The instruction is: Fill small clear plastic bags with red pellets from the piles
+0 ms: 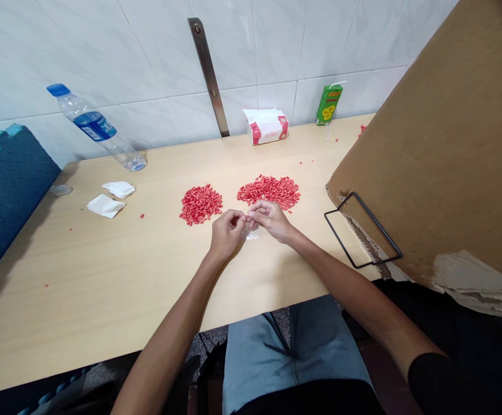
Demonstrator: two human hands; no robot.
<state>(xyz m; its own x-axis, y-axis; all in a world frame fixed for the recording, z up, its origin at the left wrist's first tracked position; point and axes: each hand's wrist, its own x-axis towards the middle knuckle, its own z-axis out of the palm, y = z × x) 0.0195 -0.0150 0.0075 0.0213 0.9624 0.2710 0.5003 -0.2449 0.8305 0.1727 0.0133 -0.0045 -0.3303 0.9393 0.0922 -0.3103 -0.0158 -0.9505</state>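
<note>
**Pale tabletop below a white tiled wall**

With the wall at 12 o'clock, the left hand and right hand meet at the centre, each drawn to a narrow pinch on a small red piece between their fingertips. Clear plastic lies just below. The left heap of red pieces sits between 9 and 10 o'clock, the right heap at 1. A bottle leans at 10, a tissue pack lies near 12, and a green carton stands at 1.
</note>
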